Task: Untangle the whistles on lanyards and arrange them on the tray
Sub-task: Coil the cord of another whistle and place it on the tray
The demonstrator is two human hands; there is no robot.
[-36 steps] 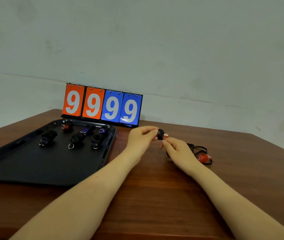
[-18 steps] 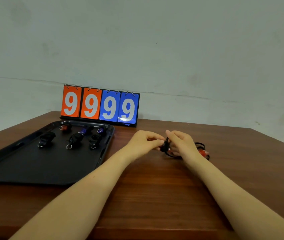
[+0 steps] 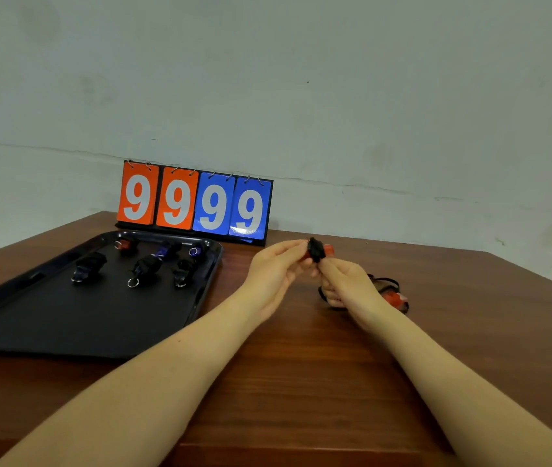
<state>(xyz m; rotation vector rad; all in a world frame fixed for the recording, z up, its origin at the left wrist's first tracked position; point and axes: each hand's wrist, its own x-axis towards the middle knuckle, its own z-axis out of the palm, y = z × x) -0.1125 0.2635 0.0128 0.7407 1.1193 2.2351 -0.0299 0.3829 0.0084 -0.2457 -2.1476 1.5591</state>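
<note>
Pinching red whistle [image 3: 319,252], both hands raised

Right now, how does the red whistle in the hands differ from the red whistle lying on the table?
The held whistle is raised between the left hand and right hand, its black lanyard wound tight around it. The table whistle lies untouched behind the right wrist, its lanyard loose. Both are red and off the tray.

Wall [image 3: 335,96]: pale grey-green, upper frame, faint stains, perhaps cracked.
Table [image 3: 301,382]: dark wood, lower frame.
Scoreboard [image 3: 197,205]: left of centre.
</note>
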